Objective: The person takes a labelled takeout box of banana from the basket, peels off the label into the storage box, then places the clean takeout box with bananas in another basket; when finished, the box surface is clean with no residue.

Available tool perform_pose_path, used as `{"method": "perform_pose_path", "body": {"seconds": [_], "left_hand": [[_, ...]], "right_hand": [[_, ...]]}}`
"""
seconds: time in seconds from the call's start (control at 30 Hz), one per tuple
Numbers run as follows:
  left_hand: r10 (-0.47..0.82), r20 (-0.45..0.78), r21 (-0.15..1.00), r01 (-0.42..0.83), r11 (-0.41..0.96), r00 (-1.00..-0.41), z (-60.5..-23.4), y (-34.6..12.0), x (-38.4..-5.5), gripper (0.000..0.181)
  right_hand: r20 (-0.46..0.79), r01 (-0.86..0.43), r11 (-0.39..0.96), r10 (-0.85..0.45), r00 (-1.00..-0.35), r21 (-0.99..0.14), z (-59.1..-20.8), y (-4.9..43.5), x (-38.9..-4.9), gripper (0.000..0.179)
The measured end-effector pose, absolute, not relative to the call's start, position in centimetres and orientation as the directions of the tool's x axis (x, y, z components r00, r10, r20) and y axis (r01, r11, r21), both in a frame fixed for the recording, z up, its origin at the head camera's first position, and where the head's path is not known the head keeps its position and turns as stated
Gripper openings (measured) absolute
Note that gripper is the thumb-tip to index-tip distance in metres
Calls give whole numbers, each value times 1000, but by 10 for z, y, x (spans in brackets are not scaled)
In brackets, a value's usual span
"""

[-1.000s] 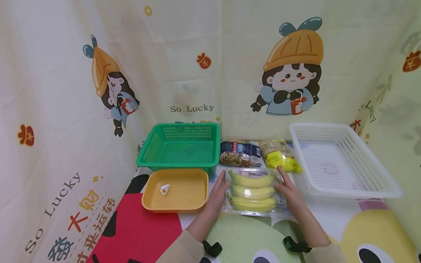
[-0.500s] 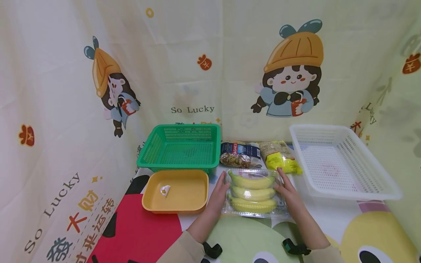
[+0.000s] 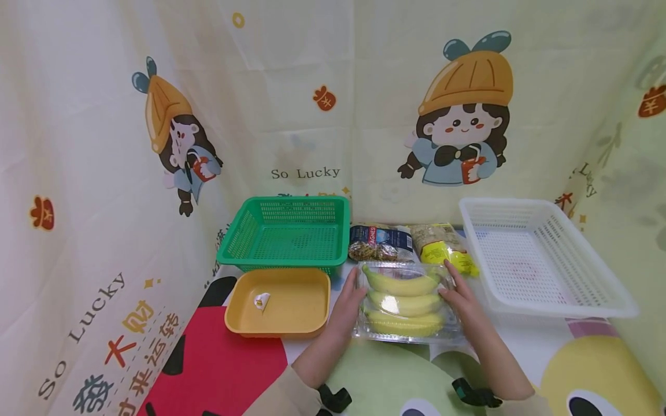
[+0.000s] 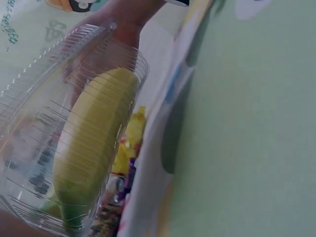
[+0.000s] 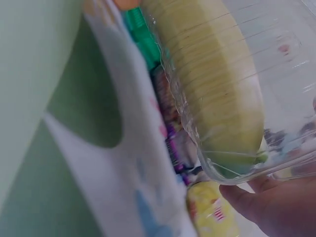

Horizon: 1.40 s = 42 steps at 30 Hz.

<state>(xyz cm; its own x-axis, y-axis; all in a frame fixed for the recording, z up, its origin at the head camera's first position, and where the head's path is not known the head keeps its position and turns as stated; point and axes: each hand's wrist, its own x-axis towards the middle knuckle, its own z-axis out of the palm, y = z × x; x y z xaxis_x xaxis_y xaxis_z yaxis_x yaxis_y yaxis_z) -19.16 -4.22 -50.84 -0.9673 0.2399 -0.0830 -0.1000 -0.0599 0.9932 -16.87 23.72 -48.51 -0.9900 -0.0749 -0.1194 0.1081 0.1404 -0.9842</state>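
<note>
A clear plastic box [image 3: 416, 338] with three yellow bananas [image 3: 404, 304] in it is held at the front middle of the table. My left hand [image 3: 346, 309] grips its left side, and my right hand [image 3: 463, 300] grips the right one, thumb over the lid. Seen from the left wrist, the box [image 4: 29, 91] is off the cloth, with one banana [image 4: 94, 143] showing through the ribbed wall. At lower right in the right wrist view, my right hand [image 5: 284, 205] is against a corner of the box [image 5: 289, 94]. Fingers under the box are partly hidden.
Behind the box lie a pasta bag [image 3: 382, 242] and a yellow-bottomed bag [image 3: 442, 248]. A green basket [image 3: 229, 254] and an orange tray [image 3: 281, 332] holding a small white piece stand left. A white basket [image 3: 567, 306] stands right. Printed curtains [image 3: 364, 115] close off the back and sides.
Both hands have raised the box of bananas a little and tipped it slightly, its far edge now overlapping the bags more. My right hand and the box have shifted slightly right.
</note>
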Motion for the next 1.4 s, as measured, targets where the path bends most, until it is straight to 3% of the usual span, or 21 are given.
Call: {"method": "perform_pose_path", "body": {"seconds": [0.53, 1.1, 1.27, 1.4], "left_hand": [[213, -68, 996, -80, -49, -975, -446, -64, -193, 68], [145, -49, 994, -62, -87, -988, -407, -103, -230, 64], [116, -66, 987, -82, -140, -991, -401, -117, -243, 64], [100, -99, 980, -114, -160, -990, -398, -131, -254, 65]], "right_hand": [[21, -35, 138, -99, -995, -990, -431, 218, -179, 68], [8, -16, 75, -109, -994, -997, -391, 177, -225, 65], [18, -29, 109, -107, -994, -994, -390, 166, -240, 63], [-43, 28, 145, -96, -994, -989, -389, 158, -250, 59]]}}
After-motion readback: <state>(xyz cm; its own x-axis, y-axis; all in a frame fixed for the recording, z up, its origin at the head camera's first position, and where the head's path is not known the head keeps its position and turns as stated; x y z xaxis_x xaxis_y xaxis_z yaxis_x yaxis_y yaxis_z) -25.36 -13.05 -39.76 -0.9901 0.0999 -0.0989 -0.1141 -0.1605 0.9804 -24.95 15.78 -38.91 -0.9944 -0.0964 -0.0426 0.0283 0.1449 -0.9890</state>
